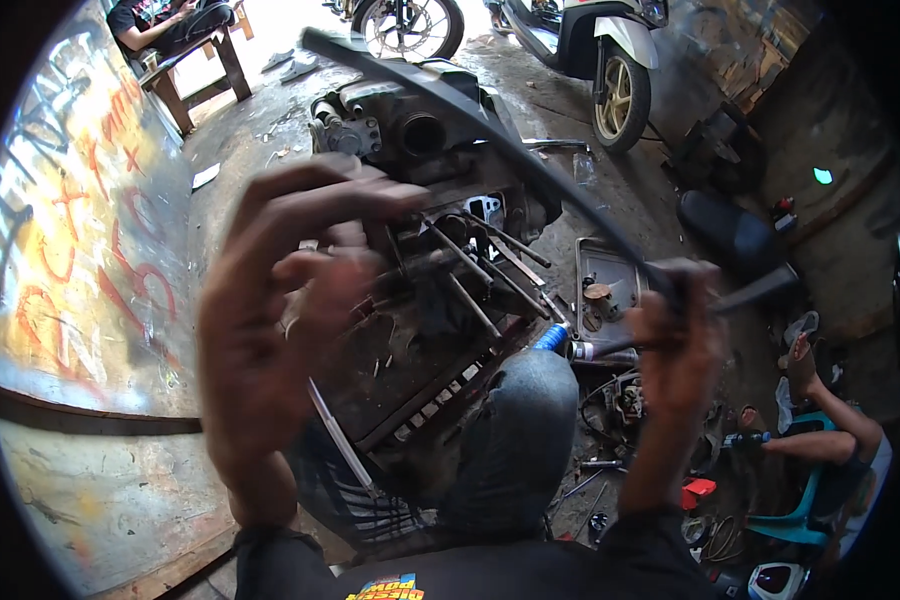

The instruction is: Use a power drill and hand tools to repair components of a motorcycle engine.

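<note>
since motion blur smears it, the long dark strip (510,145) is hard to type: hose, cable housing or bar, can't tell. it runs slantwise across the view of the engine (345,140), far end past the engine's back left, near end to the engine's right. slight bow along it, so judging: light, springy rather than fully rigid, not fragile, maybe greasy. one-end hold could let the far end whip or sag; best grip is near the middle, or a hand at each end, full fist not fingertips.

right hand (682,345), right of the engine on its near side: fingers closed round the strip's near end. blurred grey piece (760,292) pokes out past that fist, can't tell if same part. left hand (260,300), near left of the engine: fingers half curled, parted from the thumb, nothing visible gripped.

further out: bare metal rods (475,305) stick out on the engine's near side, easy to knock. metal tray (610,262) with small parts (597,291), right of the engine. blue-handled tool (550,337), engine's near right. black seat (730,235), further right of the engine. scooter (625,42), behind the engine to the right.
</note>
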The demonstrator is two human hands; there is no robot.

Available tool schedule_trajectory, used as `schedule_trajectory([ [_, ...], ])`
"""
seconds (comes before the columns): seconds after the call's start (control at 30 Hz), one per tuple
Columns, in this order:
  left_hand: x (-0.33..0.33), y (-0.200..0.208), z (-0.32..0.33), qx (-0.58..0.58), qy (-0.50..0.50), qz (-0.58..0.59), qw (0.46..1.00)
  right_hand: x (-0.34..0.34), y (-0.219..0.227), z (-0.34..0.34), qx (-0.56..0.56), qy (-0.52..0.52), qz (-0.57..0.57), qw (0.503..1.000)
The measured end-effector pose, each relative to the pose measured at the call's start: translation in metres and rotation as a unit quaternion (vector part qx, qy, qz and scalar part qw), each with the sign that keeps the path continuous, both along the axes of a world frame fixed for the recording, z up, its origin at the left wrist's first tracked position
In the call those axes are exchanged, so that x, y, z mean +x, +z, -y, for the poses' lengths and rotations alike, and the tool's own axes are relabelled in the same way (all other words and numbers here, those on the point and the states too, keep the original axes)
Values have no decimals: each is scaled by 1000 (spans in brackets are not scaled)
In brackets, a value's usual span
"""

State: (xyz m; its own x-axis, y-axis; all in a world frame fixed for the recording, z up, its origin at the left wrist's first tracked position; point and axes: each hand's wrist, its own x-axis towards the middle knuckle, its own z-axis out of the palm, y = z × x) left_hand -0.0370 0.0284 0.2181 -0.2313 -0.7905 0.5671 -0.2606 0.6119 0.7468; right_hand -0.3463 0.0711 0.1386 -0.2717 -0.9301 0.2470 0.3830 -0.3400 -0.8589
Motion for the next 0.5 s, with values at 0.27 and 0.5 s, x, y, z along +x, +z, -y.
schedule_trajectory([
  [0.27,106,-153,-17,236,254,-120,930,-174,-10,-52,225,-117,-211,944],
  [0.5,87,-176,-20,469,101,-327,814,-134,-17,19,306,-18,-265,914],
])
